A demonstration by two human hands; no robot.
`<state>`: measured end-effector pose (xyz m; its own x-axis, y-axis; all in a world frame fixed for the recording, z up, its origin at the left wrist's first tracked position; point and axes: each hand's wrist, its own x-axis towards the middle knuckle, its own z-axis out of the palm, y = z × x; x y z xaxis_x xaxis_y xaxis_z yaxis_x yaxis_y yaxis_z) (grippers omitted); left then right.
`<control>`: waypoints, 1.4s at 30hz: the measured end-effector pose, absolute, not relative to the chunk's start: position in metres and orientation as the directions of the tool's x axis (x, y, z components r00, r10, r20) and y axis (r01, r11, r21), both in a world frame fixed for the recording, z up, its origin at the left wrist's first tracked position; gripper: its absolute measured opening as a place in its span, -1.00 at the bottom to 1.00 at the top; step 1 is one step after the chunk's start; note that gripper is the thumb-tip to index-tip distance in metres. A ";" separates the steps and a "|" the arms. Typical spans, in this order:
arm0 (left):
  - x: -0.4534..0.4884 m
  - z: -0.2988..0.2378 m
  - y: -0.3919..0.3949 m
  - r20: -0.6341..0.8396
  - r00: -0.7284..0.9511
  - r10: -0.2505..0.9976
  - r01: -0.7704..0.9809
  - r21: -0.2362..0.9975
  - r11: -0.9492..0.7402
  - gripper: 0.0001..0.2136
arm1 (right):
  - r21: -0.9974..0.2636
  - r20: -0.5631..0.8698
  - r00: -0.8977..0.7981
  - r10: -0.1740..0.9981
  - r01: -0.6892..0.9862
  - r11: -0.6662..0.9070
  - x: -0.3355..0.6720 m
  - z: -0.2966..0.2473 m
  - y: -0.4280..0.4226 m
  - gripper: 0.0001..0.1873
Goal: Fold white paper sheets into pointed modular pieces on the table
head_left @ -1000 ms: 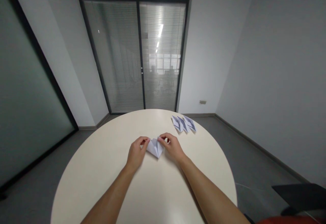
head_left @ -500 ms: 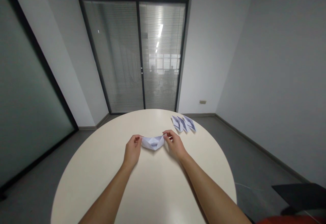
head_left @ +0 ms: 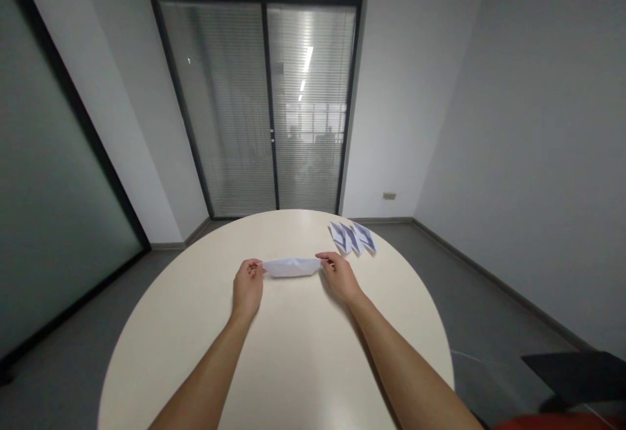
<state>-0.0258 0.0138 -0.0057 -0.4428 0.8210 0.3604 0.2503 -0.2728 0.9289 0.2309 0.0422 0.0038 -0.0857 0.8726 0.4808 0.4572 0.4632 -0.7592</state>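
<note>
A white folded paper boat (head_left: pixel 292 267) is stretched sideways between my two hands, over the middle of the round table. My left hand (head_left: pixel 248 286) pinches its left tip, fingers closed. At the other end, the right tip sits between the thumb and fingers of my right hand (head_left: pixel 339 275). The boat now looks long and narrow, its near side almost flat. Whether its underside touches the tabletop I cannot tell. Beyond my right hand, three more folded paper boats (head_left: pixel 352 238) lie side by side near the table's far right edge.
The round cream table (head_left: pixel 288 358) has a curved edge on all visible sides. A dark chair part (head_left: pixel 577 374) and something red (head_left: pixel 552 422) are at the lower right. Behind the table stands a glass door with blinds (head_left: pixel 308 169).
My hands have moved apart, the left one further left. The paper boat between them has gone from a bent, opened shape to a longer, straighter one.
</note>
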 end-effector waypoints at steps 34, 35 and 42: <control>0.001 0.021 -0.014 0.684 0.005 0.730 0.813 0.422 -0.401 -0.73 | -0.512 0.446 -0.374 0.813 0.639 0.574 0.217 0.026 0.013 -0.57; 0.004 0.023 -0.017 0.693 0.067 0.717 0.824 0.367 -0.432 -0.70 | -0.513 0.446 -0.374 0.813 0.638 0.575 0.216 0.026 0.013 -0.58; 0.019 0.028 -0.024 0.600 0.256 0.758 0.858 0.221 -0.464 -0.75 | -0.498 0.427 -0.383 0.819 0.656 0.567 0.210 0.032 0.010 -0.76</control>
